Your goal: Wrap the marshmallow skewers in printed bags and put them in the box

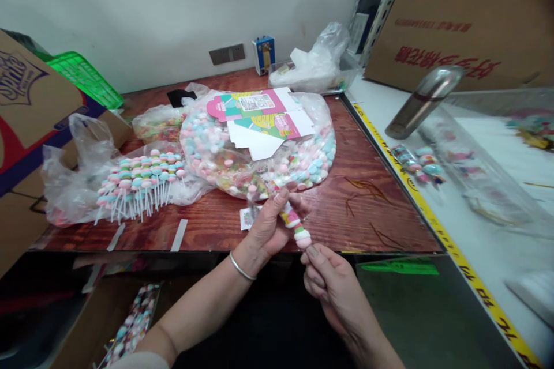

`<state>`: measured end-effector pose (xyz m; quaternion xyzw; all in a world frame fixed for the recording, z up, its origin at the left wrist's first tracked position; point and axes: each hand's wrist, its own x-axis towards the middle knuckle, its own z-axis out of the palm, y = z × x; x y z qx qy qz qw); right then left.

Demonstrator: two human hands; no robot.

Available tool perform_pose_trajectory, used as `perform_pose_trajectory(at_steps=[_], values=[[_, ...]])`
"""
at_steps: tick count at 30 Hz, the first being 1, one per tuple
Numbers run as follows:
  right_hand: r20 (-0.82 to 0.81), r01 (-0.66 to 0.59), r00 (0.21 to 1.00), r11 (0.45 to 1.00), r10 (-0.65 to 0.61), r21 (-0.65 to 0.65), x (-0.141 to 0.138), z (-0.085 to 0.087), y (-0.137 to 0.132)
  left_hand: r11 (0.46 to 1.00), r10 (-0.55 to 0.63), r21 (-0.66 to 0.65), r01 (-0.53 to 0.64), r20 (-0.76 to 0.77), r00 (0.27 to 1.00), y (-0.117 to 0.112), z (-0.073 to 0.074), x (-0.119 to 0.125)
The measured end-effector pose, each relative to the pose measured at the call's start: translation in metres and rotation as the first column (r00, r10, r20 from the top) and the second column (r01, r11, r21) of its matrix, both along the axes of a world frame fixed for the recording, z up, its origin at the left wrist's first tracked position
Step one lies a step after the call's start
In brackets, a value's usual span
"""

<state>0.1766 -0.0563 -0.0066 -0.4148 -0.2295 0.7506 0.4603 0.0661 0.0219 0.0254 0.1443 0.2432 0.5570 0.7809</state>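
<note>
My left hand (277,219) is closed around a marshmallow skewer (298,229) with pink, green, white and yellow pieces, tilted over the table's front edge. Clear wrapping seems to surround its far end, partly hidden by my fingers. At the near end, my right hand (326,274) pinches just below the last pink marshmallow; the stick is hidden in the fingers. Beyond my hands lies a big round heap of loose marshmallows (318,167) in clear plastic. A small white printed packet (246,219) lies beside my left hand.
Several finished marshmallow skewers (142,176) lie on plastic at left. Flattened printed cartons (264,118) rest on the heap. Brown twist ties (367,187) are scattered at right. A steel flask (424,101) and wrapped skewers (418,161) are on the white table. An open box (82,328) sits below left.
</note>
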Motion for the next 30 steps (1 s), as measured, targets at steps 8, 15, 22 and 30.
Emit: perform_pose_trajectory(at_steps=[8, 15, 22, 30], values=[[0.767, -0.14, 0.48, 0.826, -0.425, 0.546, 0.002, 0.001, 0.006, 0.983, 0.026, -0.184, -0.013, 0.068, 0.997, -0.009, -0.006, 0.017], [0.774, -0.255, 0.354, 0.742, -0.525, 0.62, 0.011, 0.0, -0.003, 0.989, -0.037, -0.139, 0.051, 0.103, 0.994, -0.001, -0.004, 0.003], [0.318, -0.07, 0.948, 0.975, 0.0, 0.209, 0.015, -0.008, -0.001, 0.982, 0.005, -0.185, 0.026, 0.164, 0.986, 0.001, -0.008, 0.002], [0.177, -0.031, 0.984, 0.99, 0.006, 0.138, 0.009, -0.011, -0.005, 0.955, 0.099, -0.293, -0.035, 0.205, 0.974, 0.005, 0.002, 0.004]])
